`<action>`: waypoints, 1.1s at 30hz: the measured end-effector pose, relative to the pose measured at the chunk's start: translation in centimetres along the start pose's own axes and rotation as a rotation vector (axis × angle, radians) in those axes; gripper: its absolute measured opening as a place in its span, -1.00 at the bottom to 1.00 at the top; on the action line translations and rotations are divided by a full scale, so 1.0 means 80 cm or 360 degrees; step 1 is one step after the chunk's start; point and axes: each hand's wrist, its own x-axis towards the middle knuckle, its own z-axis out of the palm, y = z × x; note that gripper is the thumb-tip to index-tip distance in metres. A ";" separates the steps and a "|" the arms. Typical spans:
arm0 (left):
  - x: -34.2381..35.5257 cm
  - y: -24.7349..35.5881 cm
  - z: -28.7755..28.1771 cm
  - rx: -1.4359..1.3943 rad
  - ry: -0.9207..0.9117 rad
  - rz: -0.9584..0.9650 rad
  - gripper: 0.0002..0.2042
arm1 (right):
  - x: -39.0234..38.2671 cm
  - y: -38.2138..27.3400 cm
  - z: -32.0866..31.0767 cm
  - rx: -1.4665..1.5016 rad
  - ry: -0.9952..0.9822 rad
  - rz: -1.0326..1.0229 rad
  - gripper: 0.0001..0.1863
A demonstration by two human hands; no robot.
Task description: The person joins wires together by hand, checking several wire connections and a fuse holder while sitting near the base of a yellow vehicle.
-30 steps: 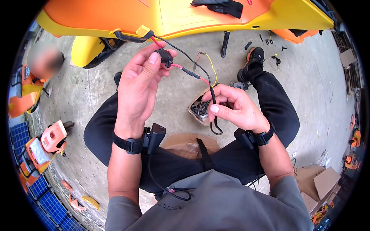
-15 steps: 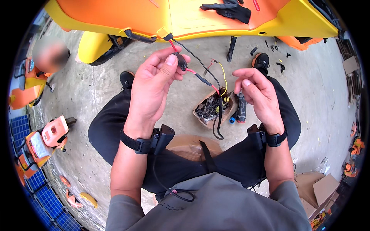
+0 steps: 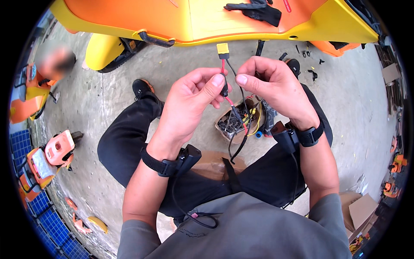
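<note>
My left hand (image 3: 196, 97) pinches a small black inline holder (image 3: 224, 85) on a red wire (image 3: 229, 101) between thumb and fingers. Above it a yellow plug connector (image 3: 223, 49) with a black lower part stands up on the red wire and a black wire (image 3: 231, 66). My right hand (image 3: 278, 86) is curled with thumb and forefinger at the black wire, close beside the plug. Both wires run down past an open cardboard box (image 3: 222, 129) of small dark parts. A thin yellow wire (image 3: 259, 123) hangs at the box's right side.
An orange and yellow vehicle body (image 3: 189, 26) spans the top, with black gloves (image 3: 258, 13) lying on it. A dark patterned tool (image 3: 269, 118) lies right of the box. Small black parts (image 3: 314, 75) lie on the concrete floor. Another person (image 3: 56, 60) is at far left.
My left hand has moved right and slightly down, bringing the plug away from the vehicle edge. My right hand has moved up and left to the black wire, its fingers closing in.
</note>
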 end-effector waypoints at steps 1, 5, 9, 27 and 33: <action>0.000 0.000 -0.001 0.0000 0.0001 -0.0016 -0.69 | 0.001 0.004 0.000 0.0058 0.0012 0.0011 -0.78; 0.000 -0.004 -0.004 -0.0083 -0.0024 -0.0070 -0.67 | -0.005 0.019 0.007 0.0271 -0.0017 0.0094 -0.79; 0.000 -0.005 -0.006 -0.0104 -0.0046 -0.0084 -0.68 | -0.009 0.022 0.004 0.0233 0.0011 0.0069 -0.80; 0.000 -0.008 -0.005 -0.0141 -0.0252 0.0010 -0.63 | -0.012 0.017 -0.006 0.0239 -0.0001 0.0147 -0.80; 0.002 -0.004 -0.006 -0.0139 -0.0269 -0.0056 -0.64 | -0.015 0.016 -0.008 0.0293 -0.0034 0.0106 -0.78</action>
